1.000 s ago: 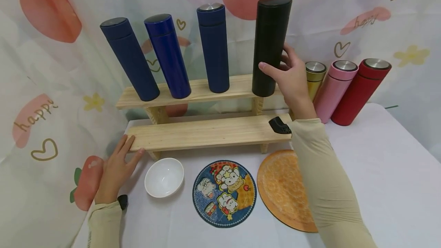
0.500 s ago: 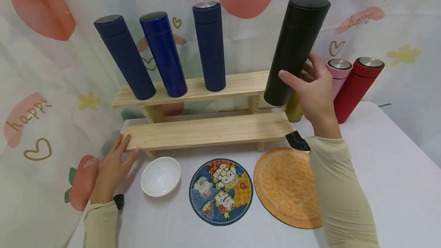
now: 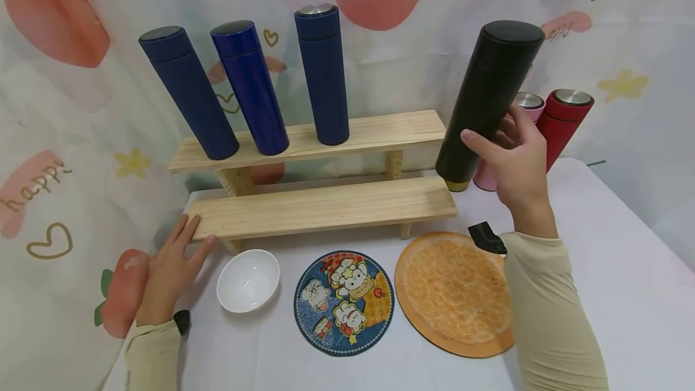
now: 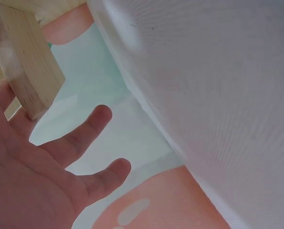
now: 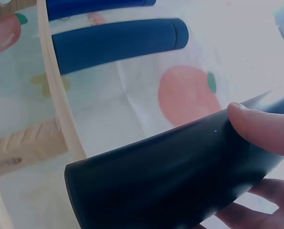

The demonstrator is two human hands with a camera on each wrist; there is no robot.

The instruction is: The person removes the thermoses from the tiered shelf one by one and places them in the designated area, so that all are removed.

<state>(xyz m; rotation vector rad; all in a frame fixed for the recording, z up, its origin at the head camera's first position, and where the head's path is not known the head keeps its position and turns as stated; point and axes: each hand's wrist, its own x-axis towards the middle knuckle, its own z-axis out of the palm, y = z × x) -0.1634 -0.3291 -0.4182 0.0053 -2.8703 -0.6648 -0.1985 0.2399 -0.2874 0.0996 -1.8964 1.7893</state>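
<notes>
My right hand (image 3: 516, 165) grips a black thermos flask (image 3: 491, 98) round its lower half, thumb across the front and fingers behind. The flask leans, lid toward the upper right, in the air just right of the two-tier wooden shelf (image 3: 326, 207). In the right wrist view the thumb lies along the flask (image 5: 180, 167). My left hand (image 3: 172, 270) touches the left end of the lower tier with fairly straight fingers; in the left wrist view two fingers (image 4: 84, 133) stretch out beyond the board end (image 4: 32, 62). Two dark blue flasks (image 3: 190, 98) (image 3: 324, 77) and a shiny blue one (image 3: 252, 89) stand on the upper tier.
Behind the held flask are a mostly hidden gold flask (image 3: 457, 186), a pink flask (image 3: 485, 178) and a red flask (image 3: 566, 122). In front of the shelf lie a white bowl (image 3: 248, 282), a round cartoon mat (image 3: 344, 303) and an orange-brown round mat (image 3: 455, 294).
My right hand has lifted the black flask off the upper tier and carried it right, then lower, tilting it. My left hand has stayed at the shelf end.
</notes>
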